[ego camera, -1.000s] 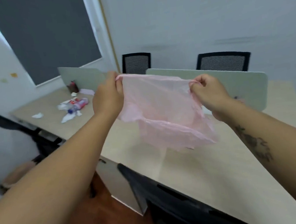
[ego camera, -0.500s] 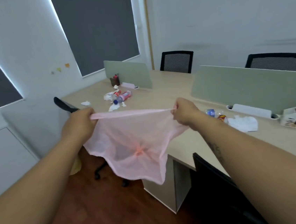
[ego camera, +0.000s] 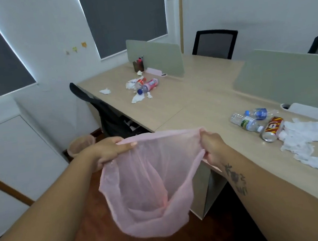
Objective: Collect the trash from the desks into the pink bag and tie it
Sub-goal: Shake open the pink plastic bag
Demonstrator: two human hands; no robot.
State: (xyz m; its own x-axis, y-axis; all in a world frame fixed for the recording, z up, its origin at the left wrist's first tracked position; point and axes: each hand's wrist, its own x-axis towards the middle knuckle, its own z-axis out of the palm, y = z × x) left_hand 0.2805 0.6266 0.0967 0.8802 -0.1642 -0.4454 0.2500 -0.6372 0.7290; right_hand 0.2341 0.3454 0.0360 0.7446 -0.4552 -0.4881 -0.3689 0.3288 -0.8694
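A thin pink bag (ego camera: 149, 188) hangs open in front of me beside the desk's near edge. My left hand (ego camera: 108, 151) grips the left side of its rim and my right hand (ego camera: 213, 148) grips the right side, stretching the mouth wide. On the near desk (ego camera: 202, 111) to the right lie two clear plastic bottles (ego camera: 247, 122), a red can (ego camera: 273, 129) and crumpled white tissues (ego camera: 303, 140). Farther back on the left desk sits another pile: a pink-labelled bottle (ego camera: 148, 85), a small red can and white tissues (ego camera: 137, 98).
Green divider panels (ego camera: 155, 57) stand along the desks' middle, with a pen holder (ego camera: 138, 64) by the far one. Black chairs (ego camera: 215, 43) sit behind the desks and one (ego camera: 104, 110) at the left side. A lined waste bin (ego camera: 81, 145) stands on the wooden floor.
The view has turned left and down, bringing both trash piles into sight. My hands have lowered the bag off the desk and pulled its mouth open.
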